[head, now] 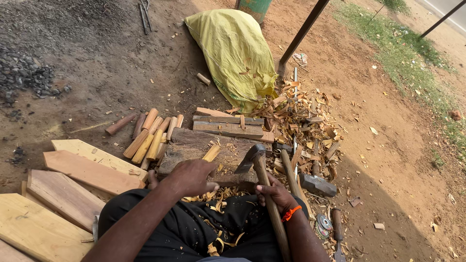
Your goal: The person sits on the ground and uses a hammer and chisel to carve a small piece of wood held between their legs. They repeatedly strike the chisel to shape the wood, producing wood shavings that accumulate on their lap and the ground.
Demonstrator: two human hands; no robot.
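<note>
**Peg held upright on the chopping block**

While the right hand (275, 193) wraps its fingers around the adze handle (268, 194), the left hand (190, 177) closes on a short wooden peg (211, 153), which rises above the fingers on the wooden block (194, 145).

Free room and obstacles: bare dirt (107, 68) is lying open far left of the chopping block (194, 148). Rounded sticks (150, 136) and stacked boards (73, 174) are crowding its left side; a yellow sack (235, 53) is blocking behind; shavings (301, 121) and a hammer (315, 184) are cluttering the right.
</note>
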